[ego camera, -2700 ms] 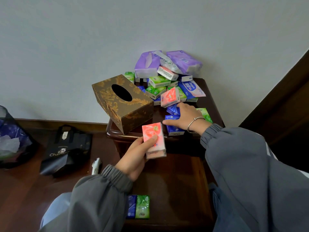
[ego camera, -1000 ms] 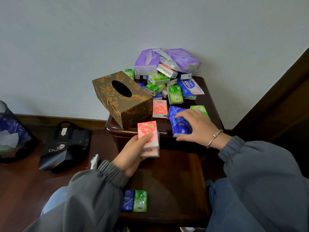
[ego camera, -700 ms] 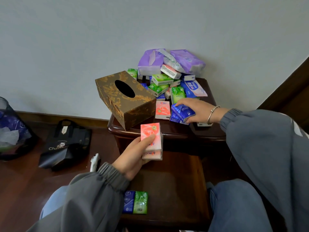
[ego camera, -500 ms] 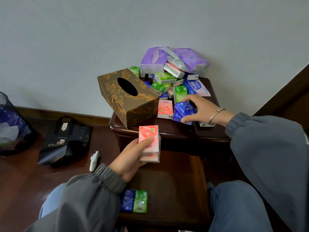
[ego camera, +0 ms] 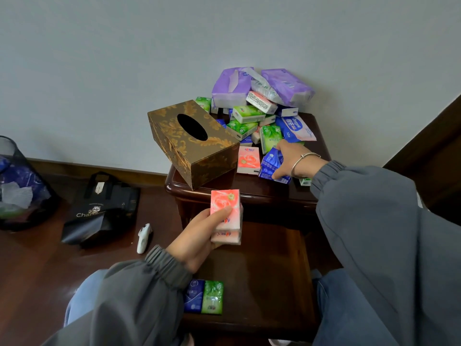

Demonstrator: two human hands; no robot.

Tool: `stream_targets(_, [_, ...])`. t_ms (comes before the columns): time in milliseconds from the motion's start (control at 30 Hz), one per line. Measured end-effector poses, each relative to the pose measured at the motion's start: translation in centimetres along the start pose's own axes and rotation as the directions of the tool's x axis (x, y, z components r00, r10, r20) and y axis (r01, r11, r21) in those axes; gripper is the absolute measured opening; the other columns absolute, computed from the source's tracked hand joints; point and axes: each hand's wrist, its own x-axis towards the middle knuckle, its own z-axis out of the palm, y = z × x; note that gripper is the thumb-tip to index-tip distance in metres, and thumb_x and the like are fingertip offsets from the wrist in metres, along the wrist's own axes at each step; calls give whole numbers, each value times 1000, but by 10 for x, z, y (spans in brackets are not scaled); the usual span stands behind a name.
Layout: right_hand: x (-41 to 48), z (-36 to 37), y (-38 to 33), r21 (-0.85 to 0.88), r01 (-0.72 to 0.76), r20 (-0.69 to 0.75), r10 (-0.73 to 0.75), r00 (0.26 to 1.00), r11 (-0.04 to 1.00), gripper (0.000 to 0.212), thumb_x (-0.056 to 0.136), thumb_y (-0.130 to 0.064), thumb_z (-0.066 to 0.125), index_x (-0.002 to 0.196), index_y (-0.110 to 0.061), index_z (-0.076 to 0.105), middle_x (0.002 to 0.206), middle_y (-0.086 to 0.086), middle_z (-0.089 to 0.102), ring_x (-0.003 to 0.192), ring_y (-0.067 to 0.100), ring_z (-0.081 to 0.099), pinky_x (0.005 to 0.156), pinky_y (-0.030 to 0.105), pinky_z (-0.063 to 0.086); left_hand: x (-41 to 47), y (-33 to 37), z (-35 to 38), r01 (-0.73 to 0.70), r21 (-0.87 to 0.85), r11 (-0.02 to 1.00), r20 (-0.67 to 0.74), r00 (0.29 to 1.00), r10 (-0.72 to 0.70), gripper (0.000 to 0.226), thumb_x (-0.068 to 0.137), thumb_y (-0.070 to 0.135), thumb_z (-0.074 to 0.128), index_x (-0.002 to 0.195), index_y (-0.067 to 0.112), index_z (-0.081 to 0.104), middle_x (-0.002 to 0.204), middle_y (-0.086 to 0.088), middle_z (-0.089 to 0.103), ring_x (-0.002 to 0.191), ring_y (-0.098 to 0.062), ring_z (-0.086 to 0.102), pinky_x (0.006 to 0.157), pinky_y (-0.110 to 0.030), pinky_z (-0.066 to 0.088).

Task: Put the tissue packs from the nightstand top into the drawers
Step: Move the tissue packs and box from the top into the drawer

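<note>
Above the open drawer (ego camera: 274, 270), grips stacked pink packs (ego camera: 225, 208) in the left hand (ego camera: 197, 236), thumb across the top one. On the nightstand (ego camera: 212, 189), clasps blue packs (ego camera: 272, 163) with the right hand (ego camera: 293, 162), fingers curled round them, just beside a lone pink pack (ego camera: 248, 159) and a gold tissue box (ego camera: 194, 143). Further back, against the wall: a pile (ego camera: 249, 116) of green, blue and purple packs. At the drawer's front: a blue pack (ego camera: 194, 295) and a green pack (ego camera: 212, 297), side by side.

My jacket (ego camera: 386, 233) is loose and grey, each sleeve (ego camera: 129, 295) gathered into a ribbed elastic cuff (ego camera: 167, 264). A thin silver bangle (ego camera: 309, 154) rings the wrist of my right hand (ego camera: 289, 162). Blue jeans (ego camera: 334, 308) cover my knees.
</note>
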Motion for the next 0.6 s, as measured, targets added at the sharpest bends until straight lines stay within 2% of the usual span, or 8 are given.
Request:
stream_targets(133, [-3,3,-1,-43,18,-22,-19,1000,999,75,64,-34,82,122,-10,40,111,13,58,96,30,58,80,41,53,-3,-2,8,8,-3,1000,10,1000,-8,36,81,29,64,111,9,63,91,-7,73,79,-16,71,64,-27,57])
stream_targets(200, [-7,3,2,-19,11,-53,-12,999,1000,75,65,-34,81,123,-11,40,113,13,58,98,31,58,81,41,52,-6,-2,11,7,-30,1000,2,1000,-7,41,80,26,65,115,6,61,93,-9,73,80,-17,71,64,-28,57])
stream_targets(267, [-17,-2,6,70,-3,-119,12,993,998,76,65,-33,81,125,-12,39,118,13,57,101,32,57,80,37,50,-9,-2,12,-2,-79,997,-28,1000,-1,48,79,23,66,121,1,57,96,-12,72,80,-19,71,63,-29,57])
stream_targets(333, [-33,-7,6,220,10,-250,46,967,975,74,66,-30,81,125,-14,40,119,12,58,102,32,58,79,34,46,-11,-2,13,-17,-118,993,-69,998,8,52,80,21,66,126,0,53,97,-13,70,80,-19,71,63,-30,57])
stream_targets(400, [-56,-8,4,410,81,-352,75,933,909,72,63,-30,83,121,-17,43,114,8,62,97,27,61,81,33,48,-12,-2,15,-32,-151,988,-98,995,17,57,76,21,68,128,0,52,100,-14,68,82,-20,70,63,-31,57])
stream_targets(433, [-70,-7,1,515,120,-356,85,931,849,70,61,-30,85,117,-20,45,109,4,64,94,20,63,80,30,50,-13,-2,16,-38,-164,986,-102,995,22,60,74,21,68,128,0,52,103,-15,67,84,-21,69,64,-31,57])
stream_targets(533, [-112,5,-9,738,144,-251,70,966,659,62,58,-27,87,108,-27,49,94,-15,64,76,-12,61,62,3,44,-11,-2,26,-63,-170,983,-107,993,45,61,76,22,68,130,-1,50,106,-16,66,90,-23,68,71,-36,58])
stream_targets(600, [-130,20,-15,815,115,-184,65,981,568,59,60,-23,87,105,-28,50,94,-17,63,75,-18,59,59,0,43,-10,-2,35,-98,-149,984,-100,991,84,59,81,24,67,132,1,47,112,-16,66,96,-25,68,74,-37,57])
